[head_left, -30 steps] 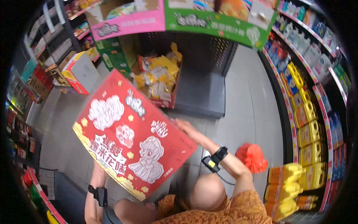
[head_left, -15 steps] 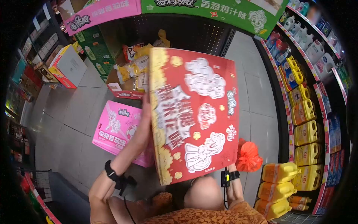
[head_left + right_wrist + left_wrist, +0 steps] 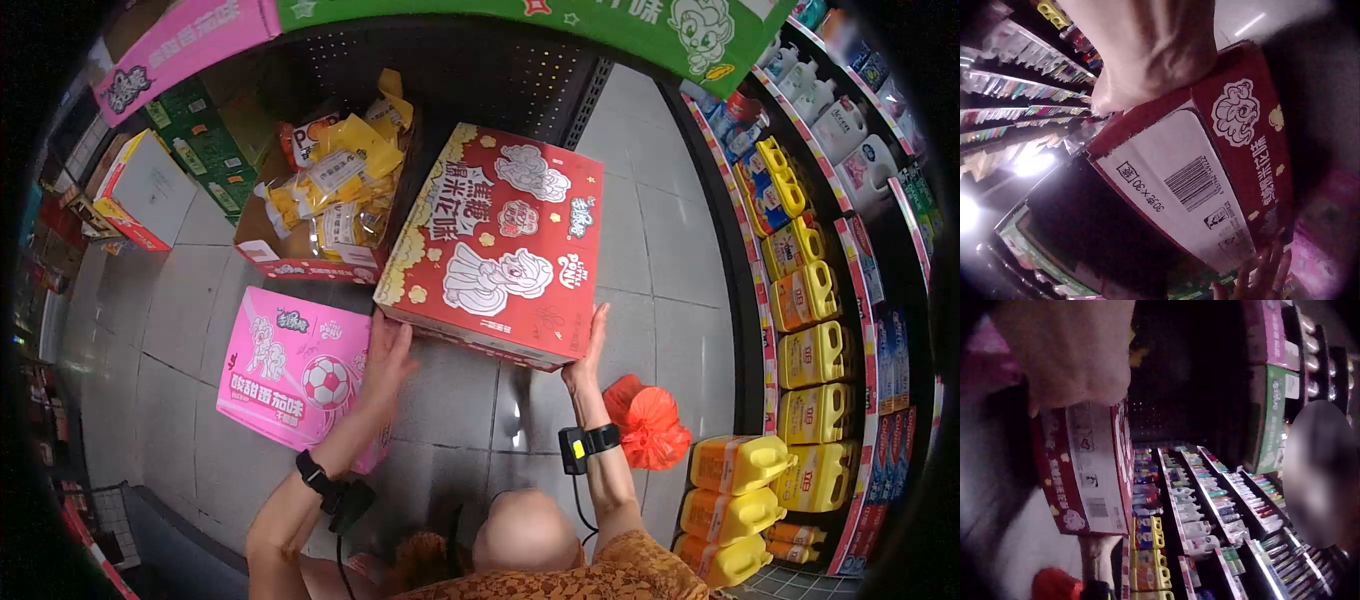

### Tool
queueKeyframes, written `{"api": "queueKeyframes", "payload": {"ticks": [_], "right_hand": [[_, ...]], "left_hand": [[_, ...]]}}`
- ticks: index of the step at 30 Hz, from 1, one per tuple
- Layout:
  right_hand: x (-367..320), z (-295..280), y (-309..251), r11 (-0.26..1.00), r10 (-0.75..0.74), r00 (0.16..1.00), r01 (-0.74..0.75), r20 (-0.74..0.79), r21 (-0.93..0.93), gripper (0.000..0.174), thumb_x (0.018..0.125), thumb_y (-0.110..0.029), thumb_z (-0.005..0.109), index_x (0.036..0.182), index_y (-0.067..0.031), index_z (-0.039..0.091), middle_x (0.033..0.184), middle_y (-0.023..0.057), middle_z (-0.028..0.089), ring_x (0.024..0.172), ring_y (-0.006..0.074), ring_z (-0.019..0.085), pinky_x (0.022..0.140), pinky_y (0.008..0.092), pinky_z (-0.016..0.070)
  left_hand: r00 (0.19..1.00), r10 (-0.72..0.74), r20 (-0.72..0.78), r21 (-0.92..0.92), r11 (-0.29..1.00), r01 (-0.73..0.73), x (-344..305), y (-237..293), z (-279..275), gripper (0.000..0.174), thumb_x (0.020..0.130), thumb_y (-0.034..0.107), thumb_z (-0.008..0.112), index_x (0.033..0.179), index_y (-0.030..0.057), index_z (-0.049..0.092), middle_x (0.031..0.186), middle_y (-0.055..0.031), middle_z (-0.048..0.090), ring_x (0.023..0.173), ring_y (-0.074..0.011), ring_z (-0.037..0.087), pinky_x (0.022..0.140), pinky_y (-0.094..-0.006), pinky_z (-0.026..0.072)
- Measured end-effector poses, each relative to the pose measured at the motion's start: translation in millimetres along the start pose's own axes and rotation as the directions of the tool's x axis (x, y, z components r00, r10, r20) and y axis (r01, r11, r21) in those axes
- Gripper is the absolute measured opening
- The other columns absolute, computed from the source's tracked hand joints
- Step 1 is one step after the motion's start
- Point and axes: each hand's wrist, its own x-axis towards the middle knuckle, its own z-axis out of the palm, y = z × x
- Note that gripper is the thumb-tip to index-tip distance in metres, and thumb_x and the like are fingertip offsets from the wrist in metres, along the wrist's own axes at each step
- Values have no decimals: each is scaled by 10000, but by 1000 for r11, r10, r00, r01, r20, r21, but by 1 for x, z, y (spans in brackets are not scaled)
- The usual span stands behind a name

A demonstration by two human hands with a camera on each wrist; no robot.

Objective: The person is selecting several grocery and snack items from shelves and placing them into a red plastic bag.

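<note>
Head view: one red carton (image 3: 490, 240) sits at screen centre, printed face up, held between two hands over the grey tiled floor (image 3: 660, 250); whether its far end rests on the dark shelf base cannot be told. The left hand (image 3: 385, 355) presses flat against the carton's near edge at 7 o'clock, fingers straight, grasping nothing. The right hand (image 3: 585, 350) presses likewise on the near corner at 5 o'clock, fingers extended. One pink carton (image 3: 295, 370) lies on the floor at 8 o'clock of the red carton, just beside the left forearm. One open carton of yellow snack bags (image 3: 320, 200) stands at 9 o'clock, close alongside. One red-orange bag (image 3: 648, 425) lies at 5 o'clock, near the right wrist. Yellow jugs (image 3: 815, 355) line the shelving at 3 to 4 o'clock; at least six can be counted. Left wrist view: the left hand (image 3: 1066, 350) is a blur at 11 o'clock, its finger position unreadable here; the red carton (image 3: 1085, 475) hangs below it, one white panel showing. Right wrist view: the right hand (image 3: 1147, 50) lies spread on the red carton (image 3: 1210, 169), which bears one barcode; the left hand's fingers (image 3: 1260, 275) show at 5 o'clock, splayed.
</note>
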Motion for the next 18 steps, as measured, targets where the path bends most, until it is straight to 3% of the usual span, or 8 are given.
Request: {"api": "queueKeyframes", "payload": {"ticks": [3,4,7,10,13,18], "right_hand": [[11,10,-5,994,-107,982,111,158,-19,729,988,-550,358,1454,9,319,1448,117,418,1310,198,421,1072,354,359],[18,13,-9,992,-107,969,119,223,-40,733,978,-492,434,1465,34,277,1475,129,381,1326,202,401,1085,357,342],[60,28,-22,998,66,978,-61,199,-30,698,952,-384,526,1453,47,299,1460,136,402,1314,212,416,1082,357,345],[101,40,-18,996,-45,976,61,214,-71,665,924,-288,582,1431,63,335,1408,162,457,1265,219,471,1050,348,387],[109,50,-24,997,-25,996,31,85,-69,639,906,-249,615,1405,69,377,1348,176,508,1198,222,530,999,334,440],[105,49,-19,997,-26,996,32,82,-70,630,896,-282,615,1389,51,406,1324,165,530,1169,224,554,965,344,475]], "left_hand": [[998,57,14,27,998,-57,1,5,1,843,958,390,550,1529,265,-58,1583,-117,111,1421,-297,232,1076,-505,284],[998,58,17,18,998,-58,4,7,2,863,953,364,568,1527,272,-70,1586,-117,102,1428,-295,219,1082,-498,279],[991,114,66,-11,994,-113,11,14,14,919,939,319,595,1522,268,-114,1596,-122,47,1449,-293,170,1111,-469,247],[987,159,23,-129,980,-155,37,11,18,904,952,272,580,1522,238,-120,1598,-125,39,1456,-252,152,1114,-441,249],[981,184,62,-154,973,-173,53,5,12,924,946,237,584,1516,233,-143,1599,-133,-33,1465,-259,121,1125,-415,246],[976,189,105,-197,966,-165,51,12,5,921,941,205,580,1517,244,-137,1597,-131,-67,1467,-267,116,1127,-437,257]]}}
